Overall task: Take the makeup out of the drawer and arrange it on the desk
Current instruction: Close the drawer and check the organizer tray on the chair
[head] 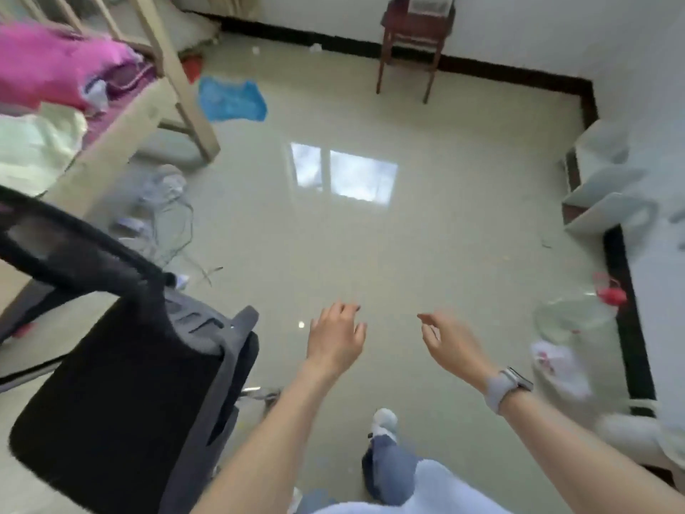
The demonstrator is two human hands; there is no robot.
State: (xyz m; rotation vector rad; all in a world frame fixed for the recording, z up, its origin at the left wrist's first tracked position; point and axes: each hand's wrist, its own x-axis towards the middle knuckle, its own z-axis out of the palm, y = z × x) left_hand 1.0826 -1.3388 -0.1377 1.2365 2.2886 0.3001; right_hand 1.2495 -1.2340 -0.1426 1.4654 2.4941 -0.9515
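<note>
Both my left hand (335,337) and right hand (450,343) hang empty, fingers loosely spread, over bare floor (333,254); no drawer, makeup or desk in sight, so neither is nearer.

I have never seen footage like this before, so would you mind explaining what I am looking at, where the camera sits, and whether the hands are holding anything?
There is no machine here: this is a person filmed by one wide-angle camera worn on their head, looking forward and down. That is why both bare arms reach into the picture from below. The left hand and the right hand, which has a watch on its wrist, hang over a shiny tiled floor with fingers relaxed, holding nothing. A black office chair stands at the left, with a wooden bed frame and pink bedding behind it. A small wooden chair stands by the far wall, and a blue bag lies on the floor. No drawer, desk or makeup is in view.
</note>
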